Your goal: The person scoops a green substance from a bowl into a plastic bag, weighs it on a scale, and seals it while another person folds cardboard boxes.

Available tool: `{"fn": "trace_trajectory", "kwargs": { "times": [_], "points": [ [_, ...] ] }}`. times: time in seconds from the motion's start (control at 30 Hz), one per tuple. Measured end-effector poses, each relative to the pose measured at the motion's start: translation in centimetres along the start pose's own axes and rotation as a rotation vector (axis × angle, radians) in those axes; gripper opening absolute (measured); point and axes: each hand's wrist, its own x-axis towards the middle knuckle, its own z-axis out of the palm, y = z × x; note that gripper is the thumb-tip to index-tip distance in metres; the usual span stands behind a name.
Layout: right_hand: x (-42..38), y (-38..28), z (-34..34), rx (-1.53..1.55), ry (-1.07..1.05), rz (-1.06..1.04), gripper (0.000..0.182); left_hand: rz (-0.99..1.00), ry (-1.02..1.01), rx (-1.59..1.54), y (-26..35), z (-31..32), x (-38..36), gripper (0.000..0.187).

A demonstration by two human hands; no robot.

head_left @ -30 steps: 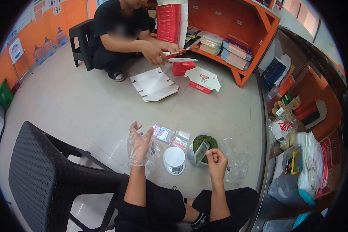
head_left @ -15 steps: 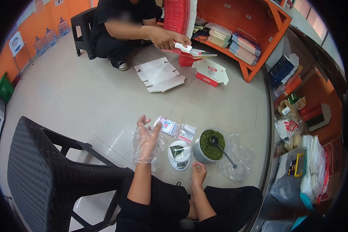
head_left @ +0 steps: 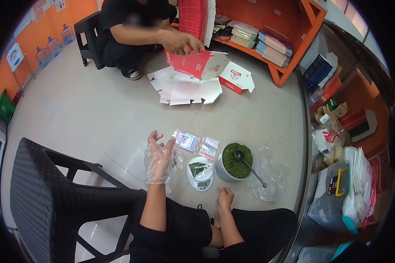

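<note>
Down on the tiled floor (head_left: 96, 114), the left hand (head_left: 158, 160) is up in a loose clear plastic glove, fingers spread wide and holding nothing, hovering just left of the small white scale (head_left: 200, 173). On the scale's round pan lies a clear pouch (head_left: 199, 168) with a pinch of green leaf inside — it sits flat, free of either hand. The right hand (head_left: 224, 198) is bare, low by the knee, just below and right of the scale; the fingers look loosely curled and empty, though how tightly they close is hard to tell from this angle. Just right of the scale stands a metal bowl (head_left: 237, 161) heaped with green tea leaves, a dark spoon (head_left: 249, 166) resting in it with the handle slanting out over the rim toward a crumpled clear bag (head_left: 272, 177). Beyond the scale, two flat sachets (head_left: 196, 143) lie side by side. A black plastic stool (head_left: 52, 188) fills the left foreground. Farther off, a crouching person in black (head_left: 127, 30) holds a red carton (head_left: 195, 63) over unfolded white carton blanks (head_left: 184, 90), beside an orange shelf (head_left: 289, 39) stacked with packets.
</note>
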Motion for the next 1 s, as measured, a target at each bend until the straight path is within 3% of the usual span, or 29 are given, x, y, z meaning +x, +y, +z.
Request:
{"fn": "trace_trajectory", "kwargs": {
  "times": [0.1,0.2,0.3,0.63,0.83,0.9,1.0],
  "points": [
    [-0.8,-2.2,1.5,0.116,0.094,0.04,0.016,-0.016,0.002,0.01,-0.5,-0.1,0.2,0.077],
    [-0.8,-2.3,1.6,0.093,0.061,0.097,0.027,-0.037,0.003,0.024,-0.3,0.0,0.3,0.077],
    [-1.0,-2.3,1.9,0.122,0.044,0.157,0.023,-0.041,0.003,0.016,0.1,0.1,0.2,0.075],
    [1.3,-3.3,5.4,0.22,-0.064,0.053,0.023,-0.055,0.022,-0.044,-0.2,0.2,0.4,0.076],
    [2.0,-1.4,7.9,0.337,0.096,0.0,0.021,-0.032,0.018,-0.094,-1.4,0.4,0.8,0.076],
    [2.6,-0.7,8.4,0.32,0.12,-0.136,0.02,-0.052,0.02,-0.076,-1.3,0.5,0.8,0.076],
    [2.3,-1.5,8.4,0.388,0.156,0.004,0.017,-0.063,0.007,-0.112,-0.9,0.5,0.5,0.076]
  ]
}}
